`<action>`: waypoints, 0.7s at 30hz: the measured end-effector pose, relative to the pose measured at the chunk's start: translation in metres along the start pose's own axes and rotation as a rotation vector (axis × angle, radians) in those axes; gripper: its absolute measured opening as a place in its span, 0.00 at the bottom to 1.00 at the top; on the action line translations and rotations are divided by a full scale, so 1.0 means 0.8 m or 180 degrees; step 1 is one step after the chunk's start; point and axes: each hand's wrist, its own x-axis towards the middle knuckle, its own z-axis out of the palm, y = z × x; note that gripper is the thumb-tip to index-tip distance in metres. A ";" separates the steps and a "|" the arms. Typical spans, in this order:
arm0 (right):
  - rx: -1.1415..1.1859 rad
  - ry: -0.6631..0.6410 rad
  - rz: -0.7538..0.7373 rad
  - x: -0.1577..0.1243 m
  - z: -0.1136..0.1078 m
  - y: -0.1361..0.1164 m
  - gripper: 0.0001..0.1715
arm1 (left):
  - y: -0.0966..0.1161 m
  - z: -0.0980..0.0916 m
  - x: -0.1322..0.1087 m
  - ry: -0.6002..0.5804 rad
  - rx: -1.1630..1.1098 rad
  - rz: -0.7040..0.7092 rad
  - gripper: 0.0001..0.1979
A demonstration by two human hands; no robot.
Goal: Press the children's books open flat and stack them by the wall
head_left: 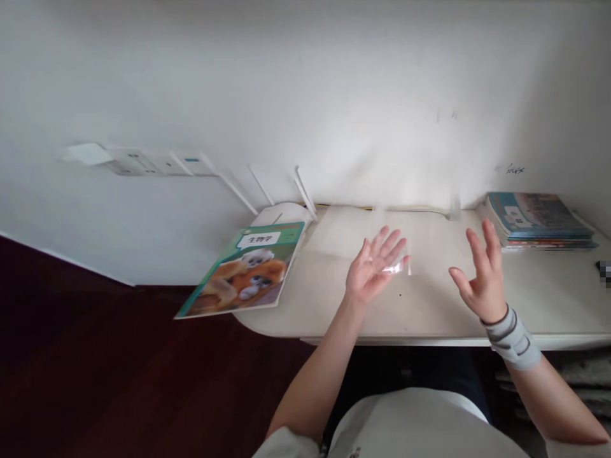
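My left hand (375, 270) is raised over the desk, palm up and fingers spread. A small clear, glossy strip (395, 269) shows by its fingers; I cannot tell whether it rests on the hand or lies behind it. To the right, my right hand (484, 280) hovers above the desk, fingers apart and nothing in them, with a grey wrist support (513, 337) around the wrist. Nearest to that hand is a stack of books (544, 219) at the desk's right end.
The pale desk (305, 286) stands against a white wall. On its left end a biology textbook (248, 273) juts past the edge, partly over a white router (281, 213) with upright antennas. Wall sockets (143, 163) sit further left. A thin cable (415, 210) runs along the back.
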 end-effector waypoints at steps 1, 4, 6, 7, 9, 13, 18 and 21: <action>-0.0179 -0.0125 -0.0052 -0.003 0.000 0.002 0.42 | -0.012 -0.008 -0.003 0.0043 0.0031 -0.0126 0.28; -0.0562 -0.0645 -0.0269 -0.020 0.029 0.021 0.39 | -0.049 -0.033 -0.017 0.0201 0.0053 -0.0509 0.28; -0.0715 -0.1086 -0.0294 -0.038 0.059 0.039 0.36 | -0.068 -0.049 -0.028 0.0341 -0.0012 -0.0712 0.28; -0.0749 -0.1362 -0.0274 -0.047 0.073 0.048 0.35 | -0.073 -0.057 -0.034 0.0414 -0.0032 -0.0800 0.27; -0.0751 -0.1907 -0.0243 -0.063 0.092 0.064 0.34 | -0.075 -0.072 -0.046 0.0622 0.0003 -0.0926 0.26; -0.0710 -0.2260 -0.0315 -0.078 0.102 0.080 0.35 | -0.051 -0.097 -0.067 0.1679 0.0701 -0.0365 0.26; -0.0622 -0.2222 -0.0452 -0.075 0.105 0.083 0.34 | -0.031 -0.087 -0.081 0.1648 0.3368 0.0899 0.23; -0.0581 -0.2154 -0.0487 -0.075 0.109 0.082 0.34 | -0.047 -0.064 -0.079 0.0214 0.4591 0.0567 0.23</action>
